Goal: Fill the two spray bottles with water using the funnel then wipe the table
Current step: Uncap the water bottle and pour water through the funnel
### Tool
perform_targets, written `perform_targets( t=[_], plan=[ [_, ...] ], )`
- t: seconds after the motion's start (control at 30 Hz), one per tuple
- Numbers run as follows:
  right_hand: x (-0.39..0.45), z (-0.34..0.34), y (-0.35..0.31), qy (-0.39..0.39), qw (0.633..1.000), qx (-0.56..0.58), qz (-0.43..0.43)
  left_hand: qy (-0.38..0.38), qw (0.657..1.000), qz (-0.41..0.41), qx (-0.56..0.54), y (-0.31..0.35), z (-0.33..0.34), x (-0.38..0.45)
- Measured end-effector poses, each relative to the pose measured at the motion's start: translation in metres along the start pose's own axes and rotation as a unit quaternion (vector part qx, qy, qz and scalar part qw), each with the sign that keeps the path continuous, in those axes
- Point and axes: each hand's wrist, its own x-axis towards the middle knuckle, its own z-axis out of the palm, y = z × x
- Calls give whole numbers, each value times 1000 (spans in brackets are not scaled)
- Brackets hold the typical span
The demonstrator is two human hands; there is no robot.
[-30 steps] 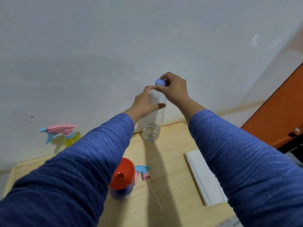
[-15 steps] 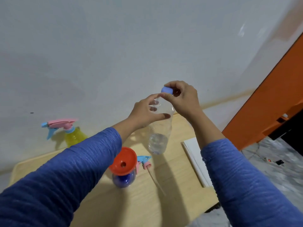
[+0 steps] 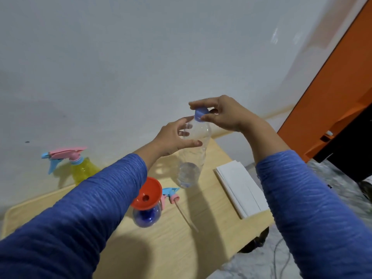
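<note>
Your view looks down on a light wooden desk (image 3: 211, 234) set against a pale wall (image 3: 141, 57), with an orange panel (image 3: 332, 97) at the far right. Both your arms wear blue sleeves (image 3: 80, 214).

On the right part of the desk lies a folded white cloth (image 3: 241, 188). You hold a clear water bottle (image 3: 194, 156) above the middle of the desk, a little water showing at its base. At the far left a yellow spray bottle (image 3: 83, 171) stands upright with its pink-and-blue trigger head on. Near the desk's centre, a blue spray bottle (image 3: 147, 216) stands open-necked with the red funnel (image 3: 147, 195) seated in its mouth; its detached trigger head (image 3: 171, 195) lies just beside it on the desk, the dip tube pointing toward you.

Your left hand (image 3: 171, 137) has its grip curled round the upper body of the water bottle. Your right hand (image 3: 225, 113) has a narrow grip, thumb and fingers pinching the blue cap (image 3: 201, 114), which sits on the bottle's neck.
</note>
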Motion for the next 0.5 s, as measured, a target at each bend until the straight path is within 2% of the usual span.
perform_targets(
  t=[0.1,0.23,0.3,0.37,0.43,0.5],
  plan=[
    [6,-1,0,4,996,-86,6,-4,1000,-7,-12,0,0,2],
    [8,0,2,52,996,-70,-12,-9,1000,-10,-10,0,0,5],
    [4,-4,1,89,994,-42,-37,2,1000,-11,-18,-1,-2,5],
    [-3,-5,4,164,985,12,-40,6,1000,-13,-27,-3,-3,5],
    [-16,10,19,254,961,110,4,7,1000,-13,-25,-5,-2,5],
    [-35,45,46,310,930,184,74,11,999,-11,-30,-8,1,5]
  ],
)
